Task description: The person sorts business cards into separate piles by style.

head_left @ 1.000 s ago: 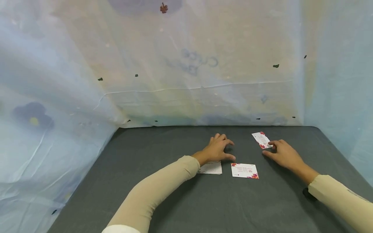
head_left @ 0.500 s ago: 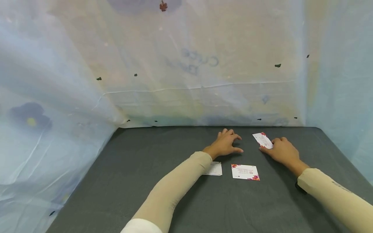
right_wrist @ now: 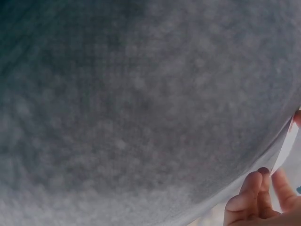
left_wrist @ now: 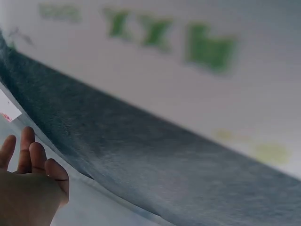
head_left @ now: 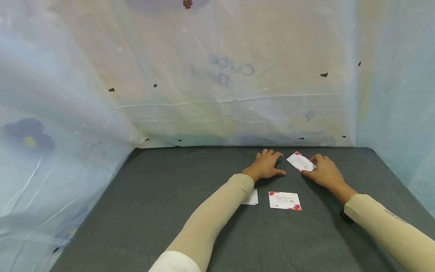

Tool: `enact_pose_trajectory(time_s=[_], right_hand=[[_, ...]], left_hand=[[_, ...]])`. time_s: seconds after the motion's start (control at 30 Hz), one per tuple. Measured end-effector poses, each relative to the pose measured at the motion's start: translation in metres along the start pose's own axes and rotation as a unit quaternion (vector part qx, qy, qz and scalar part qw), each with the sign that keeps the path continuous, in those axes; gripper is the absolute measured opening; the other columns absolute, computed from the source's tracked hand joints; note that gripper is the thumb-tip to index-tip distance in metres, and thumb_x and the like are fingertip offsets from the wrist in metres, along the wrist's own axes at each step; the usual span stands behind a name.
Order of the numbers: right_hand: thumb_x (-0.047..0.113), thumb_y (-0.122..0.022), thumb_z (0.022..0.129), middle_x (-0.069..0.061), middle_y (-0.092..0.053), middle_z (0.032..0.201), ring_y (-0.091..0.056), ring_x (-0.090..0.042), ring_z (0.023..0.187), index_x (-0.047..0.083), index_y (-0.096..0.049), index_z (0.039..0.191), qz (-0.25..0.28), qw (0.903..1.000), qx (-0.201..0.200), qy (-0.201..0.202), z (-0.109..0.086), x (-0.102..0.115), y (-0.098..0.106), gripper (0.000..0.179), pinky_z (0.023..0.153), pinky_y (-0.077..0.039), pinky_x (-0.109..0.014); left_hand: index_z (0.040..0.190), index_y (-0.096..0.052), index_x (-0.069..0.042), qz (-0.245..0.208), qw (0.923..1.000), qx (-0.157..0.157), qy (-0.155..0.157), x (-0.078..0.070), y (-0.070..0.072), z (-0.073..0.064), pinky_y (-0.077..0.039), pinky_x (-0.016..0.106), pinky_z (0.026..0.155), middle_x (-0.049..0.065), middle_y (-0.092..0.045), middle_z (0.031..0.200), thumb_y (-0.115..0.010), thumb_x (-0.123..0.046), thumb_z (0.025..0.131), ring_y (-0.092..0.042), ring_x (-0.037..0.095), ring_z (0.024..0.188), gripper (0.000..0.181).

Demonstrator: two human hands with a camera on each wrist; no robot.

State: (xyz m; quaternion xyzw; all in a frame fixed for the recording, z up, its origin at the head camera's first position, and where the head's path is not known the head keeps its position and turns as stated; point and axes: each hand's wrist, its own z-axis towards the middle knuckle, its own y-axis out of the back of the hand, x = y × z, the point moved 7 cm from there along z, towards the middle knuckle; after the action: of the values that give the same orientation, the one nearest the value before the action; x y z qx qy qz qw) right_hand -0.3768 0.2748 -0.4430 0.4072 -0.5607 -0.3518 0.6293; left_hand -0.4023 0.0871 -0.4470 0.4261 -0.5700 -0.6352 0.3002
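Note:
My right hand pinches a white business card with red and pink floral corners by its right end, near the table's back edge. In the right wrist view the card appears edge-on between the fingers and thumb. To the left of it my left hand is held over the table with fingers spread and nothing in them, apart from the card. A similar floral card lies flat nearer the front. Beside that, a small stack of white cards is partly hidden by my left forearm; green print shows on its top card.
A dark grey cloth covers the table. Pale, flower-patterned plastic sheeting hangs behind the back edge and along both sides.
The right hand has closed on the card and moved it slightly left, turning it. The left hand has gone right and back toward the card, its forearm covering more of the stack.

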Motion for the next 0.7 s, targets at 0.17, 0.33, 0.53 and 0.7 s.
enact_pose_trajectory(time_s=[0.17,0.33,0.53,0.7], right_hand=[[0.038,-0.072,0.089,-0.030,-0.054,0.116,-0.057,-0.042,0.101,-0.005,-0.048,0.133,0.007,0.9998,0.006,0.017,-0.003,0.007,-0.003,0.066,0.079,-0.045,-0.056],[0.033,-0.073,0.089,-0.019,-0.061,0.096,-0.058,-0.025,0.076,0.000,-0.047,0.136,0.016,0.9990,0.010,0.041,-0.007,0.013,-0.005,0.062,0.062,-0.043,-0.039],[0.027,-0.070,0.092,-0.008,-0.061,0.083,-0.049,-0.016,0.062,0.003,-0.046,0.139,0.032,0.9975,0.022,0.059,-0.009,0.015,-0.006,0.058,0.056,-0.036,-0.031],[0.028,-0.071,0.091,-0.008,-0.060,0.082,-0.048,-0.015,0.062,0.001,-0.047,0.138,0.041,0.9967,0.020,0.067,-0.008,0.018,-0.007,0.059,0.057,-0.036,-0.031]], left_hand=[[0.153,-0.034,-0.037,-0.003,0.9997,0.010,0.022,-0.003,-0.002,0.005,-0.035,0.036,0.104,-0.005,-0.049,0.146,-0.065,-0.056,0.091,-0.041,0.017,0.132,0.072],[0.157,-0.023,-0.040,-0.005,0.9986,0.030,0.042,-0.005,-0.005,0.009,-0.035,0.039,0.106,-0.007,-0.045,0.152,-0.066,-0.049,0.093,-0.040,0.018,0.135,0.077],[0.152,-0.037,-0.038,-0.013,0.9991,0.028,0.030,-0.010,-0.005,0.018,-0.036,0.038,0.102,-0.012,-0.047,0.150,-0.071,-0.040,0.092,-0.042,0.016,0.131,0.069],[0.146,-0.048,-0.034,-0.013,0.9993,0.007,0.033,-0.010,-0.006,0.020,-0.036,0.036,0.097,-0.011,-0.052,0.145,-0.073,-0.038,0.091,-0.045,0.016,0.129,0.061]])
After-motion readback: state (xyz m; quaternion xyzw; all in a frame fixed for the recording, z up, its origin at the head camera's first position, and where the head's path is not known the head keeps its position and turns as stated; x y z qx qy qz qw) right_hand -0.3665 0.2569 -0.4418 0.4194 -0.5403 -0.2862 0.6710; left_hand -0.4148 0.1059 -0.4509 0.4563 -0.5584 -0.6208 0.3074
